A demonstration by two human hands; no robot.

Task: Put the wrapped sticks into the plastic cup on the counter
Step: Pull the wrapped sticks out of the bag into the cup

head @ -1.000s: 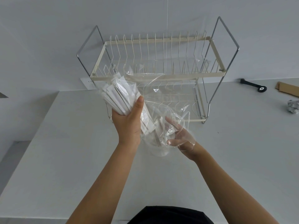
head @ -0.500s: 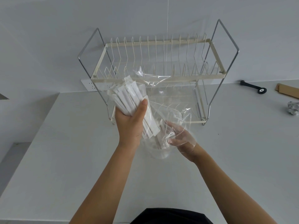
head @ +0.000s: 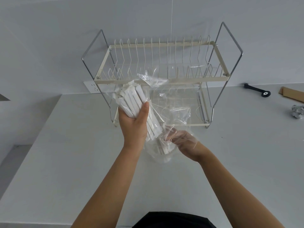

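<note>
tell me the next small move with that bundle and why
Probably ease the left hand down so the wrapped sticks slide deeper into the plastic cup. Their lower ends already sit inside it, and the right hand steadies it through the loose clear wrap.

Single head-worn view: you look forward and down, close over your left hand (head: 134, 127) and right hand (head: 184, 142), across the table (head: 65, 162) toward the dish rack (head: 164, 76) and wall.
</note>
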